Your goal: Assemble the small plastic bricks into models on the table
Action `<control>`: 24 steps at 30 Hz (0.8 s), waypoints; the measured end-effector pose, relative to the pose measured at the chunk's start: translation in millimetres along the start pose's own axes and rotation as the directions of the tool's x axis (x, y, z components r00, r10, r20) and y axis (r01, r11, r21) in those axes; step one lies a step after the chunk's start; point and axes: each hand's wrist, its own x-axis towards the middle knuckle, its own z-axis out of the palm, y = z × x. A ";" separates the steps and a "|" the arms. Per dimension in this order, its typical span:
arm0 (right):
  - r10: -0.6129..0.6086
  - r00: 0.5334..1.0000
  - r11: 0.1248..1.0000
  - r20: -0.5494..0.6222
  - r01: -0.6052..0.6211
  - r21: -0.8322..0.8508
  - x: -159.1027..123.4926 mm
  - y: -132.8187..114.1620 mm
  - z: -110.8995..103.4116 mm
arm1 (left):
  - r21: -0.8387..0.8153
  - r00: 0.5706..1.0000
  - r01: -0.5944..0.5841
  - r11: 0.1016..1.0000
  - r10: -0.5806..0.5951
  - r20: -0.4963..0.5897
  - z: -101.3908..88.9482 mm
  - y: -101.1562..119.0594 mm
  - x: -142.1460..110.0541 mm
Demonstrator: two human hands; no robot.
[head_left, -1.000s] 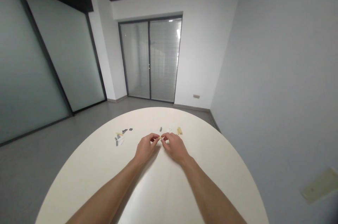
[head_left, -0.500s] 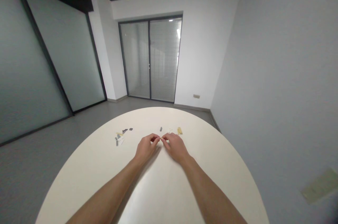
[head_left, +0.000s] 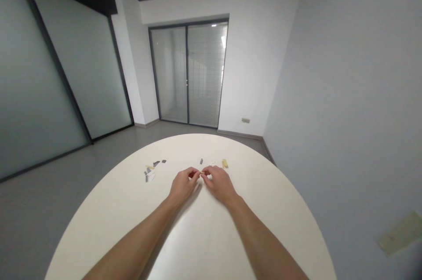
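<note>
Both hands are in close here, just on the near side of the small gray block [head_left: 201, 161], which is the marker on this round pale desk [head_left: 204, 236]; the left hand [head_left: 182, 183] comes in from the near left of that block, thumb and fingers drawn almost together, and the right hand [head_left: 219, 183] meets it from the near right, pinched just as narrowly; between the two sets of fingertips, a tiny yellowish piece [head_left: 202, 172], gripped from both sides just short of the block, its shape too small to make out! Right of the block, a few white bits [head_left: 213, 163] lie near the right hand's knuckles; farther right, the yellow pieces [head_left: 224, 163] sit close together; well left of the block, a lone dark piece [head_left: 164, 161], then a dark cluster [head_left: 156, 163], a yellow strip [head_left: 150, 167], gray pieces [head_left: 147, 178] and white pieces [head_left: 151, 177], all loosely scattered.
</note>
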 end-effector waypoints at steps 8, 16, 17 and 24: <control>-0.005 1.000 1.000 -0.017 0.005 -0.004 -0.5 2.2 1.7 | 0.022 1.000 0.017 1.000 -0.017 0.005 0.2 0.4 -0.8; -0.002 1.000 1.000 0.008 0.002 -0.020 0.0 2.8 2.2 | 0.004 1.000 -0.008 1.000 0.008 -0.002 0.7 -1.2 -0.3; -0.001 1.000 1.000 0.008 0.001 -0.021 0.0 2.3 1.6 | -0.001 1.000 -0.014 1.000 0.014 -0.004 0.9 -1.4 -0.2; 0.007 1.000 0.999 0.024 -0.006 -0.047 0.6 0.6 0.0 | -0.017 0.999 -0.028 0.999 0.028 -0.020 1.6 -2.9 1.1</control>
